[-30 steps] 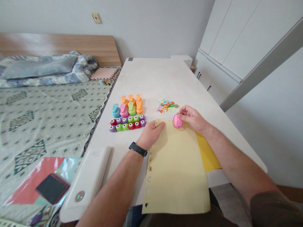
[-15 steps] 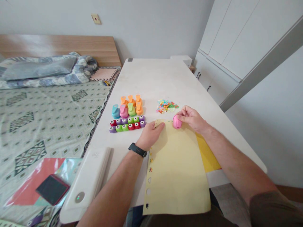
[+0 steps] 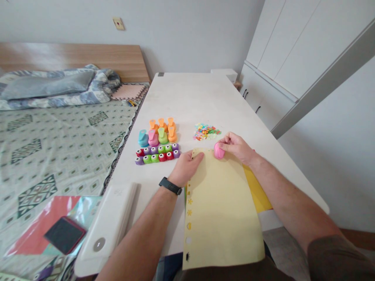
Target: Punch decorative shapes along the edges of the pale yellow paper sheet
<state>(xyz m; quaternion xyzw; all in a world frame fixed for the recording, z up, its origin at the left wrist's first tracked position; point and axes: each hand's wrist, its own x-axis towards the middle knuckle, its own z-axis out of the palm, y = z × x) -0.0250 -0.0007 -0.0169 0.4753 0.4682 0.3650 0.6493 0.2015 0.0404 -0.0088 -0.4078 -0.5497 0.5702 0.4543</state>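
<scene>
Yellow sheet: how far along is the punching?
Done: punched shapes line the left edge of the yellow sheet; cut-outs lie piled nearby. In hand: right hand holds a pink craft punch at the top edge, left hand pins the corner. Left: the top edge looks mostly unpunched.

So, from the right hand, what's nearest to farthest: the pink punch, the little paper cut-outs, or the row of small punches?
From the right hand:
1. Pink craft punch, in its fingers.
2. Coloured paper cut-outs, ahead and leftward.
3. Row of small craft punches, farther left on the table.
</scene>
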